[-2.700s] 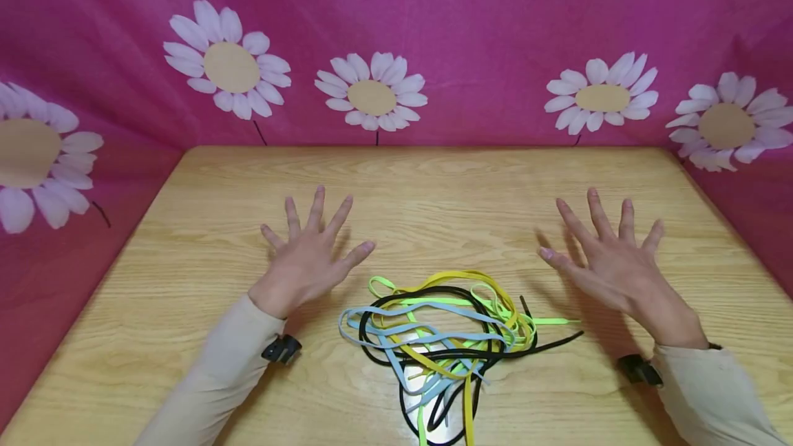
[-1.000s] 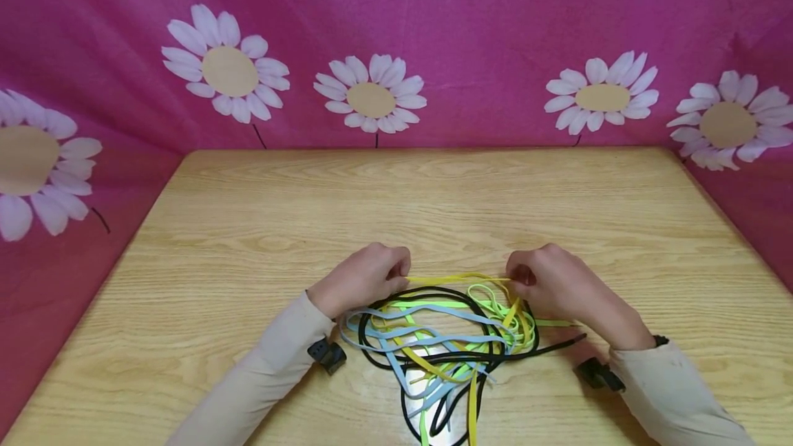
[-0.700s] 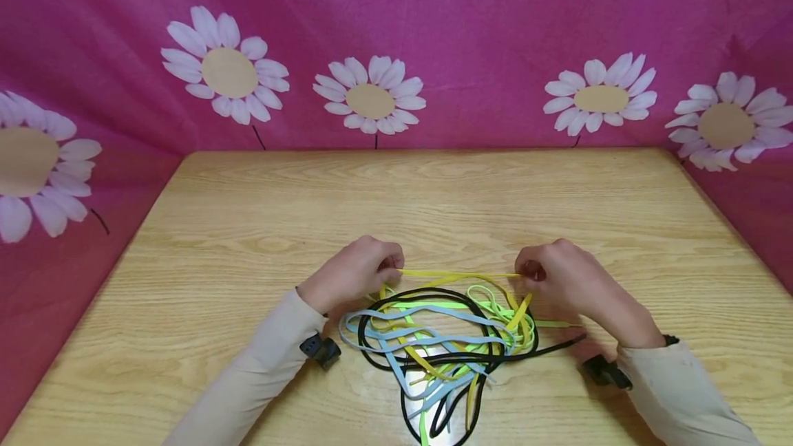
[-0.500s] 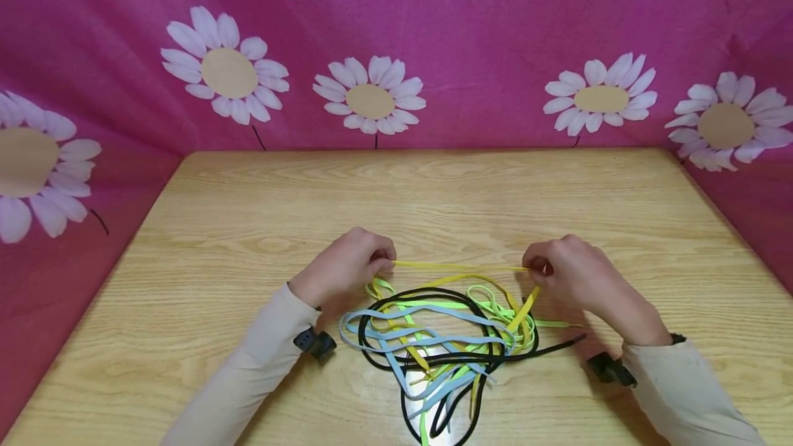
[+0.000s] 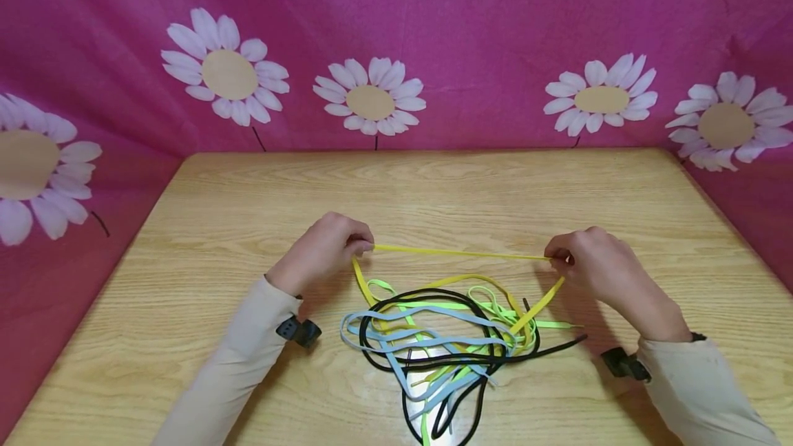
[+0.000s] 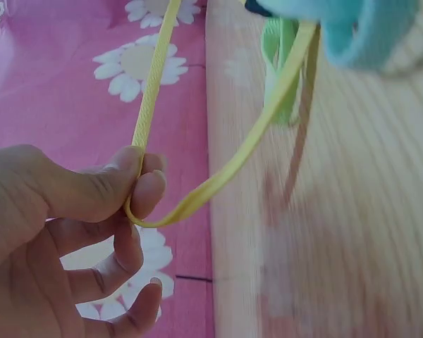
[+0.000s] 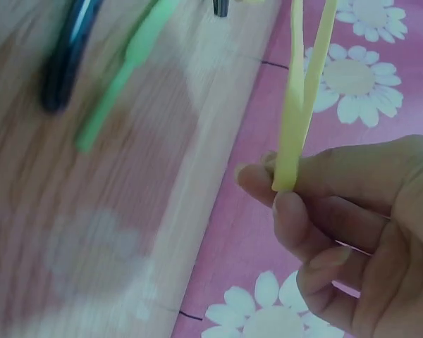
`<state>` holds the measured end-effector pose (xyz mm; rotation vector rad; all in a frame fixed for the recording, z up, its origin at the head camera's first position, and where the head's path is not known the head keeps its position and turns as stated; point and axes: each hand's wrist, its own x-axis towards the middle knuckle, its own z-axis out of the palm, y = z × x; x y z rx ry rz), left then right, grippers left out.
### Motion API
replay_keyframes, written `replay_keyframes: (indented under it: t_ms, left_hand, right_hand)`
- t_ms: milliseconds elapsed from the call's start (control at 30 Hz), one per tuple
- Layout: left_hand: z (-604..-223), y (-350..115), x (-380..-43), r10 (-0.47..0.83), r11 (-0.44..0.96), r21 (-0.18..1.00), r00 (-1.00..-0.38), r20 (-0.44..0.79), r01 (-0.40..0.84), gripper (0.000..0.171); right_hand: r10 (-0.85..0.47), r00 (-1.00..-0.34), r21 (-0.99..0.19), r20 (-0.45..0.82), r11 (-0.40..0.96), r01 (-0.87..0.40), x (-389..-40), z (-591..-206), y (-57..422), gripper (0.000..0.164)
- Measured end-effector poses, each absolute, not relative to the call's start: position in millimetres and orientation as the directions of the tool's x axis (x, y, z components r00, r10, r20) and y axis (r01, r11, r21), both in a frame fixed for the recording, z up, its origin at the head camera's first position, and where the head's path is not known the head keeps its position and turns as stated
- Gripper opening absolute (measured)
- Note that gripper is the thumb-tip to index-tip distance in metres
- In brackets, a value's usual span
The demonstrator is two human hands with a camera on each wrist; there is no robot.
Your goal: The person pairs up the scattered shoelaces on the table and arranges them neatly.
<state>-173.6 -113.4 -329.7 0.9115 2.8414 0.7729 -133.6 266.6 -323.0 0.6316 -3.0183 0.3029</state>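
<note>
Between both hands a yellow shoelace [image 5: 458, 252] is stretched nearly straight above the table, its two sides running down into a tangled pile. My left hand [image 5: 325, 250] pinches it between thumb and index finger; in the left wrist view the yellow lace [image 6: 222, 172] bends round at the fingertips. My right hand [image 5: 610, 274] pinches the lace farther right, where it folds back in the right wrist view [image 7: 289, 141]. Below lie tangled light blue [image 5: 427, 308], black [image 5: 545, 351] and neon green shoelaces [image 5: 554, 325], crossing over one another.
The pile rests on a wooden table [image 5: 248, 184]. A pink cloth [image 5: 483, 19] printed with white daisies hangs round the back and sides. Black wrist cameras [image 5: 299, 331] sit on both forearms.
Both hands, spread and holding nothing at first, came down to the pile and took hold of the yellow shoelace. They have since moved apart and away from the body, drawing it up and out.
</note>
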Motion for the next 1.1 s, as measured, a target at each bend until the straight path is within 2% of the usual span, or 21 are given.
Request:
replay_keyframes:
  t_ms: [700,933,1100]
  left_hand:
    - [-319,-151,-182,0.461,0.784,0.366,-0.865,0.196,0.501,0.011]
    - [-320,-160,-183,0.366,0.831,0.391,-0.918,0.153,0.396,0.004]
    - [-319,-167,-187,0.396,0.825,0.356,-0.898,0.191,0.439,0.007]
  right_hand:
    - [-0.308,-0.948,-0.129,0.086,0.940,-0.317,-142,-326,306,0.012]
    - [-0.301,-0.941,-0.096,0.151,0.943,-0.317,-146,-325,314,0.014]
    - [-0.315,-0.918,-0.065,0.240,0.938,-0.339,-150,-328,318,0.016]
